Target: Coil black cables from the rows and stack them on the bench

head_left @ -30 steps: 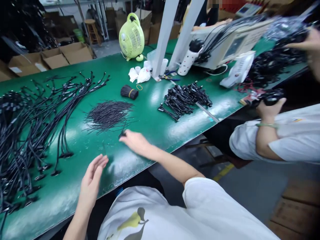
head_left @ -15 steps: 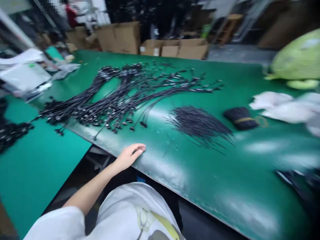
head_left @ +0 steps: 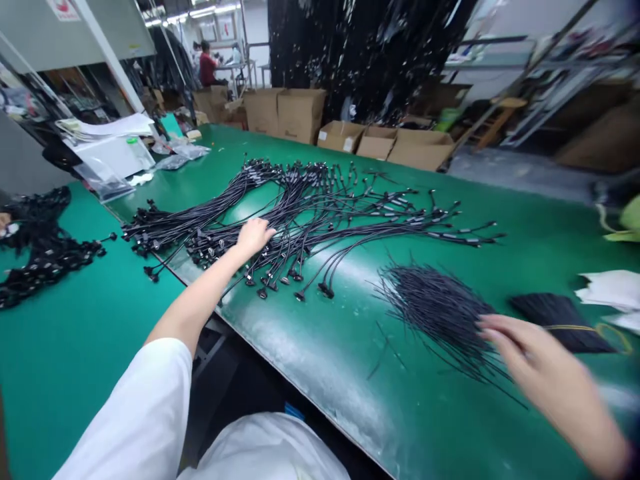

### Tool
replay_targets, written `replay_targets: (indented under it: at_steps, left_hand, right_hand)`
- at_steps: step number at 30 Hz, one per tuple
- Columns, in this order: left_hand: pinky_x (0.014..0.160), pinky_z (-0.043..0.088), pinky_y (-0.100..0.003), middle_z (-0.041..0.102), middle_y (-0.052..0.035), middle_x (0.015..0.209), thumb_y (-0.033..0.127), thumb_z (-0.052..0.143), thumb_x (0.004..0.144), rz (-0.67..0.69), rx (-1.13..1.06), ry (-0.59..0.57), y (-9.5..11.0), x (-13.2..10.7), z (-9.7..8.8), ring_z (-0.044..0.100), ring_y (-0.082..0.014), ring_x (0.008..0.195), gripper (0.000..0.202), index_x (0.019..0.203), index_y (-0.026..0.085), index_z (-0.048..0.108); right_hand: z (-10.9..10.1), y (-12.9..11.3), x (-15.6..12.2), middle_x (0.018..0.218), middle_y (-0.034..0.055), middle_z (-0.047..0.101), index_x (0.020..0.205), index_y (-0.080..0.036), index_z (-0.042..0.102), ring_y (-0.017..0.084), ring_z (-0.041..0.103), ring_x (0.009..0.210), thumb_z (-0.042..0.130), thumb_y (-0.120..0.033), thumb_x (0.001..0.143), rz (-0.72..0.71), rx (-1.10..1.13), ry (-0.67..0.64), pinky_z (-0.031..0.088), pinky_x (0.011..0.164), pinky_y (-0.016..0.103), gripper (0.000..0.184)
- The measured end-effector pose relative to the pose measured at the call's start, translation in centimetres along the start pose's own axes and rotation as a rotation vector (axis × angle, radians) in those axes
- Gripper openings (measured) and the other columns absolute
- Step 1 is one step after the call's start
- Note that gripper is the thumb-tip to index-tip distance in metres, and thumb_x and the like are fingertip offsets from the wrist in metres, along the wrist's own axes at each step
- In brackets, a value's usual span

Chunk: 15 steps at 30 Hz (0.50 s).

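"Judging by how things lie, how far along are the black connector cables (head_left: 220,213)?"

"Only part-way, I'd say. They lie spread on the green table (head_left: 320,360), from nine o'clock through the middle to three, with connectors at their ends. I see no tie around any, though they overlap too much to be sure."

"And the thin black strands (head_left: 440,307)?"

"Probably twist ties. They make a loose heap at four o'clock, so plenty seem left; a few lie apart on its eight-o'clock side. A further bundle (head_left: 555,312), between three and four, is cinched by a yellow band (head_left: 565,327) and looks unused."

"The hands?"

"The left hand (head_left: 254,235), at nine o'clock near the centre, lies over the cables; I can't tell whether it grips any. The right hand (head_left: 545,373), at four, is half-curled beside the heap, too blurred to tell whether it pinches a strand."

"Anything finished?"

"Perhaps the dark cable pile (head_left: 50,247) far out at nine, on the adjoining table (head_left: 75,347); whether it's tied, I can't make out."
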<state>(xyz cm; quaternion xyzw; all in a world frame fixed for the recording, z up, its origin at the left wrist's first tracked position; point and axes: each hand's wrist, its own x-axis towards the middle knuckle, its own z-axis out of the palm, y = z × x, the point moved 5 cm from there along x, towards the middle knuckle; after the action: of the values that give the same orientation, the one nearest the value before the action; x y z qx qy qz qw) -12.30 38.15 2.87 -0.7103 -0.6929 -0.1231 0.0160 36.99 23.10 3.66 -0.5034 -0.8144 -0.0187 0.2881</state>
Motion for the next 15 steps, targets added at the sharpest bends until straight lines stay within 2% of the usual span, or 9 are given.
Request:
replay_targets:
  at_steps: [2, 4, 7, 9, 11, 13, 15]
  left_hand:
    - [0.091, 0.042, -0.040, 0.064, -0.0188, 0.109, 0.045, 0.054, 0.090, 0.067, 0.016, -0.025, 2.4, 0.6, 1.6, 0.056, -0.0301, 0.104, 0.041, 0.099, 0.008, 0.070]
    - [0.094, 0.041, -0.042, 0.063, -0.0200, 0.112, 0.043, 0.056, 0.089, 0.121, 0.024, -0.029, 4.5, 0.5, 2.9, 0.054, -0.0321, 0.109, 0.040, 0.096, 0.007, 0.071]
    - [0.106, 0.031, -0.048, 0.055, -0.0212, 0.130, 0.040, 0.057, 0.089, 0.193, 0.005, 0.018, 6.9, 0.0, 3.9, 0.044, -0.0343, 0.124, 0.041, 0.112, 0.008, 0.065]
    - [0.108, 0.028, -0.048, 0.049, -0.0217, 0.138, 0.036, 0.059, 0.088, 0.239, -0.054, 0.030, 8.2, -0.2, 4.3, 0.041, -0.0338, 0.129, 0.043, 0.119, 0.007, 0.060]
    - [0.105, 0.034, -0.045, 0.053, -0.0217, 0.134, 0.028, 0.058, 0.087, 0.267, -0.118, 0.006, 9.1, -0.4, 4.6, 0.047, -0.0320, 0.124, 0.035, 0.115, 0.007, 0.061]
    - [0.100, 0.039, -0.042, 0.061, -0.0202, 0.120, 0.017, 0.053, 0.087, 0.270, -0.153, -0.024, 9.5, -0.5, 4.5, 0.055, -0.0295, 0.114, 0.024, 0.107, 0.007, 0.063]
    - [0.095, 0.042, -0.040, 0.064, -0.0184, 0.111, 0.012, 0.046, 0.087, 0.256, -0.175, -0.022, 9.3, -1.2, 3.5, 0.058, -0.0273, 0.107, 0.023, 0.103, 0.008, 0.062]
  right_hand:
    - [2.6, -2.6, 3.0, 0.101, 0.0097, 0.069, 0.097, -0.033, 0.059, 0.027, 0.067, 0.091, 0.045, -0.037, 0.094, -0.004, 0.108, -0.112, 0.054, 0.081, 0.043, 0.015]
    - [5.9, -5.9, 6.4, 0.103, 0.0077, 0.068, 0.096, -0.026, 0.061, 0.023, 0.066, 0.095, 0.043, -0.034, 0.095, -0.072, 0.195, -0.261, 0.053, 0.087, 0.040, 0.020]
    - [10.8, -10.4, 12.1, 0.101, 0.0068, 0.066, 0.098, -0.021, 0.063, 0.019, 0.064, 0.095, 0.038, -0.029, 0.098, -0.159, 0.195, -0.416, 0.051, 0.086, 0.034, 0.027]
    - [13.8, -12.5, 16.0, 0.111, 0.0079, 0.064, 0.112, -0.021, 0.062, 0.019, 0.062, 0.098, 0.037, -0.023, 0.098, -0.152, 0.096, -0.420, 0.050, 0.085, 0.031, 0.029]
    - [16.7, -14.2, 19.7, 0.120, 0.0102, 0.060, 0.125, -0.021, 0.057, 0.020, 0.061, 0.100, 0.037, -0.015, 0.096, -0.156, -0.056, -0.417, 0.049, 0.082, 0.030, 0.036]
    - [19.3, -15.7, 22.3, 0.124, 0.0139, 0.057, 0.127, -0.018, 0.056, 0.022, 0.059, 0.104, 0.039, -0.012, 0.094, -0.200, -0.150, -0.425, 0.047, 0.084, 0.033, 0.037]
    - [21.1, -16.4, 23.9, 0.125, 0.0162, 0.056, 0.120, -0.015, 0.060, 0.024, 0.055, 0.111, 0.041, -0.014, 0.094, -0.253, -0.170, -0.427, 0.044, 0.092, 0.037, 0.032]
